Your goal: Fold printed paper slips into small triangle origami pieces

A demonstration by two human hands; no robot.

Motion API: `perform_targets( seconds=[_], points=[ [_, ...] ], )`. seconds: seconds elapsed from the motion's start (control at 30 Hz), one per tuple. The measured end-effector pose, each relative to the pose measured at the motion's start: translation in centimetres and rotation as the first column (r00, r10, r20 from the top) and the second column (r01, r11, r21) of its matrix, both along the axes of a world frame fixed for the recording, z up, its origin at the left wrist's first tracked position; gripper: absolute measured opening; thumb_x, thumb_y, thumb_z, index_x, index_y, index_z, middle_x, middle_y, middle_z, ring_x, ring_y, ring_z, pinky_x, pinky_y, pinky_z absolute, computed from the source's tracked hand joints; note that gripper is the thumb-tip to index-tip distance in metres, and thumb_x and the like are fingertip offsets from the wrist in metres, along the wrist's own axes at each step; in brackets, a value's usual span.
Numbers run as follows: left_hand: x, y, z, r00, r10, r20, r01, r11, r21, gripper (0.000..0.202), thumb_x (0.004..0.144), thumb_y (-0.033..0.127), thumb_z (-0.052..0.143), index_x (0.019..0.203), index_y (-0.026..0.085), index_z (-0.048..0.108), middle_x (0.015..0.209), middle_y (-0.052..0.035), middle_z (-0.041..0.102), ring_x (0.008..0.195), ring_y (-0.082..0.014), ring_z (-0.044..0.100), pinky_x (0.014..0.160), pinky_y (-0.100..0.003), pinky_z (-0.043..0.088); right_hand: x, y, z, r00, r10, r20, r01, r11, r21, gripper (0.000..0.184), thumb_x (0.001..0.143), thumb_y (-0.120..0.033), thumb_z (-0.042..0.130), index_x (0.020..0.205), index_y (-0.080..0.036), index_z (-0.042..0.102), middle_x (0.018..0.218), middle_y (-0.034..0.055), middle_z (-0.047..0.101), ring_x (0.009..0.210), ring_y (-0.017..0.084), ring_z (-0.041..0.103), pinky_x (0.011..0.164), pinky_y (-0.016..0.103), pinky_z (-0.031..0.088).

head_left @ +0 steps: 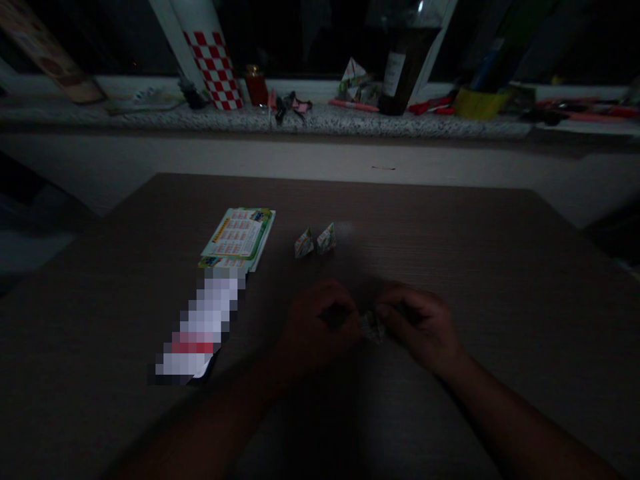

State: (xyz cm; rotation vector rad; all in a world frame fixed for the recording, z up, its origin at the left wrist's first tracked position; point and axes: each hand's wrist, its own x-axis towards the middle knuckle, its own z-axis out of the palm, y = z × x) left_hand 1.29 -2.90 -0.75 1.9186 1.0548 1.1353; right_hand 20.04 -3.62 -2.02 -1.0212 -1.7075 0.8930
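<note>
Between my two hands is a small piece of folded printed paper (373, 328), dim and partly hidden by the fingers. My left hand (323, 320) pinches its left side. On the other side, the thumb and forefinger of my right hand (423, 325) are closed on it. Beyond the hands, two small folded paper pieces stand side by side on the table: one on the left (303, 244) and one on the right (327, 239). Their print looks like that on the stack of small calendar cards (235, 233) to the left.
A phone (200, 327) with a lit, pixelated screen lies below the cards on the brown table (450, 227). Behind, a speckled windowsill (320, 123) holds a red-and-white checked cylinder (215, 67), a dark bottle (403, 73), a yellow container (481, 103) and a folded paper shape (353, 77).
</note>
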Motion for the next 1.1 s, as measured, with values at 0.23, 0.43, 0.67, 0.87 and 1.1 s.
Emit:
perform_targets(
  seconds=[0.23,0.43,0.67,0.87,1.1],
  points=[
    [0.0,-0.3,0.1,0.998,0.012,0.064,-0.013,1.0,0.012,0.008,0.071,0.011,0.062,0.066,0.016,0.059,0.068,0.0007,0.059,0.063,-0.0104,0.055,0.058,-0.022,0.042,0.2,0.1,-1.1,0.966,-0.119,-0.229,0.069,0.975,-0.212,0.015,0.089,-0.033,0.055,0.084,-0.02,0.059,0.076,0.0018,0.057,0.068,0.015,0.053,0.059,0.026,0.043],
    [0.2,-0.7,-0.1,0.997,-0.061,0.04,0.057,0.994,0.089,0.008,0.068,0.01,0.066,0.069,0.016,0.061,0.072,-0.0006,0.063,0.063,-0.0098,0.059,0.058,-0.02,0.045,-0.4,0.4,-1.1,0.868,-0.223,-0.445,0.077,0.943,-0.323,0.018,0.09,-0.037,0.055,0.082,-0.021,0.053,0.079,0.0008,0.058,0.063,0.012,0.052,0.057,0.023,0.043],
    [1.6,-1.6,-0.4,0.983,-0.181,-0.042,0.185,0.927,0.327,0.004,0.071,0.011,0.063,0.073,0.015,0.062,0.072,-0.0028,0.066,0.065,-0.01,0.06,0.06,-0.018,0.047,-1.7,-0.1,-0.8,0.818,-0.336,-0.468,0.163,0.914,-0.371,0.023,0.089,-0.042,0.056,0.082,-0.022,0.047,0.065,-0.0047,0.053,0.05,0.008,0.045,0.045,0.018,0.038],
    [2.0,-1.9,-0.7,0.963,-0.258,-0.073,0.268,0.914,0.305,0.003,0.074,0.012,0.059,0.075,0.015,0.059,0.073,-0.0037,0.064,0.069,-0.0118,0.059,0.065,-0.021,0.047,-2.1,-0.2,-0.4,0.84,-0.323,-0.436,0.181,0.924,-0.337,0.028,0.086,-0.046,0.059,0.08,-0.022,0.046,0.058,-0.0066,0.05,0.045,0.006,0.042,0.039,0.015,0.035],
    [1.3,-1.5,-0.1,0.96,-0.268,0.084,0.276,0.955,-0.11,0.015,0.079,0.028,0.059,0.082,0.014,0.058,0.077,-0.0045,0.061,0.071,-0.014,0.055,0.066,-0.025,0.043,-1.5,-0.3,-0.9,0.898,-0.285,-0.335,0.207,0.946,-0.248,0.021,0.091,-0.041,0.053,0.086,-0.022,0.046,0.061,-0.0059,0.049,0.047,0.007,0.044,0.041,0.017,0.037]
  ],
)
